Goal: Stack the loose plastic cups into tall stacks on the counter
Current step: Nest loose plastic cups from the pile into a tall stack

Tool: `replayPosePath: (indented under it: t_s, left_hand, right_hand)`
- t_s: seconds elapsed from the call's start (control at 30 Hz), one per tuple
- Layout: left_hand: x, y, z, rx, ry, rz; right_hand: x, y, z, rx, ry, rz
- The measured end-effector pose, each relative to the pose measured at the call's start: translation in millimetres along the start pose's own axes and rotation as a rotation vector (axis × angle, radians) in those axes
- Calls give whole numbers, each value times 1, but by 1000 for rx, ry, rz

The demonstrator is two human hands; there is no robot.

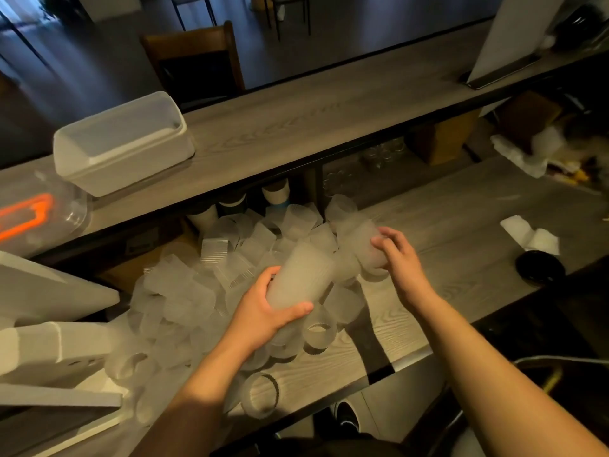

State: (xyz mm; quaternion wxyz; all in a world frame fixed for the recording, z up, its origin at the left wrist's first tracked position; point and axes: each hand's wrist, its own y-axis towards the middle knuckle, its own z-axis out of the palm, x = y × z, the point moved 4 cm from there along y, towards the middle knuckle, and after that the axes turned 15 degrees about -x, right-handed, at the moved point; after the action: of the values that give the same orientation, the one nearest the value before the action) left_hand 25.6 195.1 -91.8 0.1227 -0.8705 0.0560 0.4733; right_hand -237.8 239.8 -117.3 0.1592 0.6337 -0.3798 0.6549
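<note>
**Both hands on cups, loose pile across the counter**

Nearest: one loose cup (pixel 260 394) lay on its side at the counter's (pixel 461 258) front edge, open mouth toward camera. Just beyond it, left hand (pixel 267 308) was wrapped around a tilted stack of frosted cups (pixel 301 278), thumb across the near end, fingers curled behind. Right hand (pixel 393 250) gripped a second cup (pixel 365 245), fingertips curled over its side, just right of the stack. Pile of loose cups (pixel 204 285) spread left and behind both hands, most tipped over. White foam blocks (pixel 56 344) sat at far left. Right side: folded white napkin (pixel 530 237) and a black lid (pixel 540 268). Farther back, upper shelf (pixel 296 120) carried a white lidded container (pixel 122 143). Wooden chair (pixel 197 57) stood behind it.
</note>
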Motion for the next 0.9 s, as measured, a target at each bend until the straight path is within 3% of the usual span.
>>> replayPosePath:
  t_s: [0.13, 0.27, 0.37, 0.47, 0.63, 0.73, 0.83, 0.9]
  left_hand:
    - [-1, 2, -1, 43, 52, 50]
    - [-3, 2, -7, 75, 80, 91]
    - [-2, 2, -13, 82, 84, 108]
    - [0, 2, -16, 66, 76, 124]
    - [8, 2, -16, 37, 13, 81]
    - [11, 3, -19, 25, -28, 37]
    - [14, 4, -22, 24, -52, 19]
    - [16, 4, -23, 33, -50, 18]
  right_hand:
    - [35, -20, 21, 149, 16, -106]
    - [47, -39, 36, 166, -198, -305]
    - [51, -51, 41, 188, -259, -348]
    - [47, -59, 48, 231, -314, -330]
    - [28, -71, 63, 456, -298, -167]
    - [9, -56, 56, 295, -219, -47]
    - [-25, -38, 39, -24, -343, 27]
    - [-58, -33, 31, -143, -449, 81]
